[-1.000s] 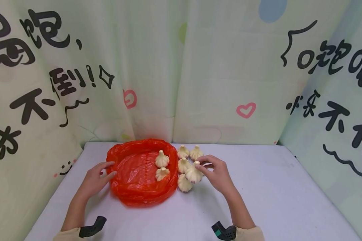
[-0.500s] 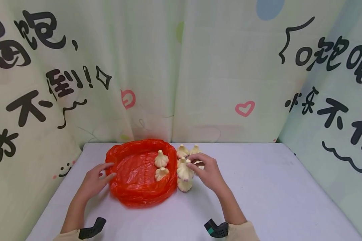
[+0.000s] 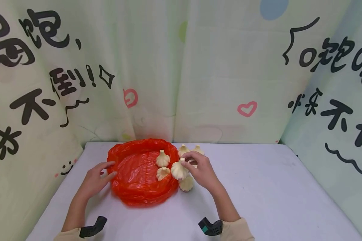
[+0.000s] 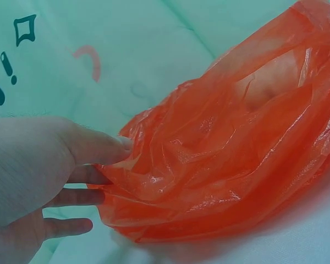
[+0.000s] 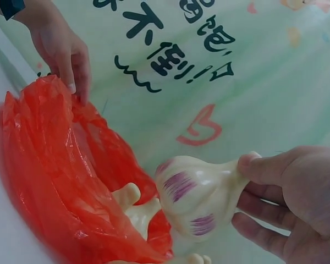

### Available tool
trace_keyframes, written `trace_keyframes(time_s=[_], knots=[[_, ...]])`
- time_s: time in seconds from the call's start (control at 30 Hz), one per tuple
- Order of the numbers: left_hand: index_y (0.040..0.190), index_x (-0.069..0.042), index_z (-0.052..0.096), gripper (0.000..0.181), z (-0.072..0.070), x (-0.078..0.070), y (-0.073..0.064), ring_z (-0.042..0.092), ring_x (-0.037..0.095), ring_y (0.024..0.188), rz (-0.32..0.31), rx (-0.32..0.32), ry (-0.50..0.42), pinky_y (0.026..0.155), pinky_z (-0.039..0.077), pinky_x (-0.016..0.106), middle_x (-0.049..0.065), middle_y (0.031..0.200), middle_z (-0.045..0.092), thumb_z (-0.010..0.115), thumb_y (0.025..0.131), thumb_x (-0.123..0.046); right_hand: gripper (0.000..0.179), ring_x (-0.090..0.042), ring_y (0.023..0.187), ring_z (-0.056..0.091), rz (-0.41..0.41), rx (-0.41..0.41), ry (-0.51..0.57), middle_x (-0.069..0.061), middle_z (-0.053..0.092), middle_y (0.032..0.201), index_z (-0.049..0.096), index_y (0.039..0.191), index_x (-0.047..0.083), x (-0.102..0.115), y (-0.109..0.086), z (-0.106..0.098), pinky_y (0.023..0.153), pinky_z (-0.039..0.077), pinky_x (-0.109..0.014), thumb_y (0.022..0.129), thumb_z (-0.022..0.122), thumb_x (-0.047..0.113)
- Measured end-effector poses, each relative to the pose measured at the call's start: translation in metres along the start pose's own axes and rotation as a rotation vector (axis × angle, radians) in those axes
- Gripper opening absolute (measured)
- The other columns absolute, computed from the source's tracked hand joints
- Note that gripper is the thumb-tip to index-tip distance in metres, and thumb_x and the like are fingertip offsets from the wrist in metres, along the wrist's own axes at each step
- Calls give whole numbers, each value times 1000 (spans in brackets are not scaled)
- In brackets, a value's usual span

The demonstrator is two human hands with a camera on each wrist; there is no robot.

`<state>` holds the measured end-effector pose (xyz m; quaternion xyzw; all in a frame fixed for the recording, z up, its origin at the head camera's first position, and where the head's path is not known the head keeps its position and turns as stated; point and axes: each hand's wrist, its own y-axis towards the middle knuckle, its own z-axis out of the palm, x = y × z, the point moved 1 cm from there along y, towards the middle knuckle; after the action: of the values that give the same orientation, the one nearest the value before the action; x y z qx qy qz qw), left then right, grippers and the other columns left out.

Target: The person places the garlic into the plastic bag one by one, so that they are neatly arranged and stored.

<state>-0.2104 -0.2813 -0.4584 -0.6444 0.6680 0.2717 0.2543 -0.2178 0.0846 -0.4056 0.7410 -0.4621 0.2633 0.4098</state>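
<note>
Soft even light in head view, 2 dimmer greenish wrist views, small glints on red bag [image 4: 209,159]

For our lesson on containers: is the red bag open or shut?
Open. The red bag is spread wide at its mouth, showing two garlic bulbs inside.

Pale green curtain [image 3: 214,67] lettered in black, 不 [image 3: 31,103] and 倒! [image 3: 67,81] at left, 不 [image 3: 336,115] at right

The red bag [image 3: 141,194] is showing thin, crinkled, glossy plastic; the garlic bulb [image 5: 192,192] is catching a soft sheen on its smooth surface. The backdrop [image 3: 211,73] is looking like matt cloth, the worktop [image 3: 265,194] appearing smooth and matt.
</note>
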Motion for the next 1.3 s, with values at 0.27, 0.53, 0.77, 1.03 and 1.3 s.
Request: trace_keyframes(time_s=[0.27, 0.53, 0.77, 1.03, 1.3], knots=[[140, -8, 48, 53, 1, 2, 1, 45, 43, 126, 8, -1, 4, 94, 52, 54, 24, 141, 46, 64, 92, -23, 19, -18, 91, 66, 13, 4, 21, -4, 70, 96, 70, 103, 11, 3, 3, 8, 81, 60, -32, 84, 74, 12], [140, -8, 47, 53, 1, 1, 0, 44, 43, 127, 2, 6, 1, 94, 52, 54, 24, 141, 46, 64, 92, -23, 17, -17, 92, 66, 24, 16, 32, -2, 69, 98, 69, 102, 12, 7, 7, 17, 80, 60, -32, 85, 72, 12], [140, -9, 47, 54, 1, 3, 1, 44, 43, 127, -3, 8, 3, 93, 53, 53, 24, 142, 45, 64, 92, -25, 14, -20, 92, 65, -24, 24, 44, -4, 67, 96, 68, 100, 11, 11, 10, 25, 80, 60, -35, 86, 69, 7], [140, -9, 48, 53, 2, 3, 2, 44, 43, 127, 1, 4, 4, 93, 53, 54, 24, 142, 46, 64, 92, -25, 16, -16, 89, 63, -28, 44, 42, -2, 67, 95, 67, 100, 12, 15, 14, 31, 82, 60, -39, 85, 69, 7], [140, -9, 48, 53, 2, 3, 2, 44, 43, 127, 5, -1, 4, 93, 53, 54, 23, 142, 46, 64, 92, -24, 17, -20, 94, 64, -23, 66, 24, -1, 66, 100, 66, 104, 13, 21, 19, 38, 82, 59, -30, 87, 69, 11]])
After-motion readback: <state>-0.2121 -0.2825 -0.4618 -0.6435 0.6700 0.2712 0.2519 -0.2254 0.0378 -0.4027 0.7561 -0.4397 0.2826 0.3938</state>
